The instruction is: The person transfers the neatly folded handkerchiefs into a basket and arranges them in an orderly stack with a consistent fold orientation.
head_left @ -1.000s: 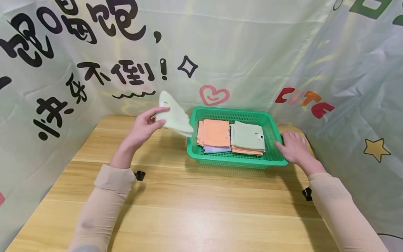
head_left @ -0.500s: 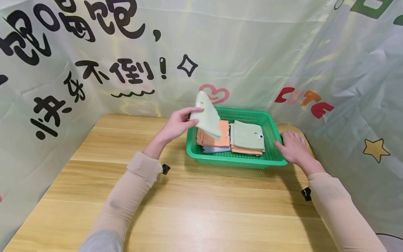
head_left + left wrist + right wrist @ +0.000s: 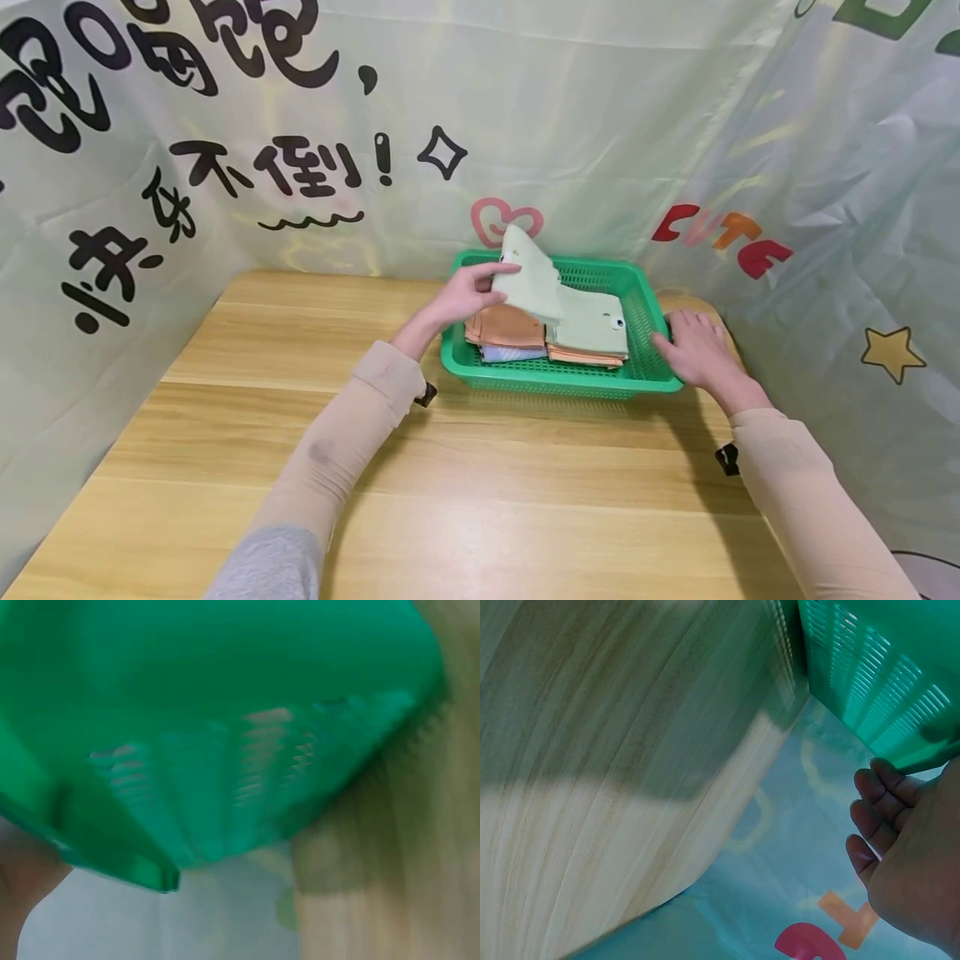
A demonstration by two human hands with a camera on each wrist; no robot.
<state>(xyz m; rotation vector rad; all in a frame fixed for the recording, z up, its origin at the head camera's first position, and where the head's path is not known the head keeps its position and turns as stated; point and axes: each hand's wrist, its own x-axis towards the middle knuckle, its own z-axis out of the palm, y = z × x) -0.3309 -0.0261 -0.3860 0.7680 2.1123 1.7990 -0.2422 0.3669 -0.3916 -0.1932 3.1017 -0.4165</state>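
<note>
In the head view my left hand [image 3: 471, 292] pinches a folded pale green towel [image 3: 527, 275] by its left edge, thumb below and fingers above. The towel tilts over the green plastic basket [image 3: 547, 383], its lower corner overlapping the stacks inside. Beneath it lies a stack topped by an orange towel [image 3: 504, 327], with a lilac towel [image 3: 512, 354] low in it. Beside that stands a second stack topped by a pale green towel [image 3: 588, 321] with an eye print. My right hand [image 3: 697, 343] holds the basket's right rim, thumb over the edge, other fingers loosely bent outside.
The basket stands near the back of a wooden table [image 3: 480, 492]. A printed cloth backdrop [image 3: 585, 108] with lettering and a pink heart rises behind and at both sides. The left wrist view is blurred and mostly filled by the basket wall [image 3: 247, 667].
My left hand has carried the pale green towel rightward, from left of the basket to over the towel stacks. The right hand has stayed at the basket's right rim.
</note>
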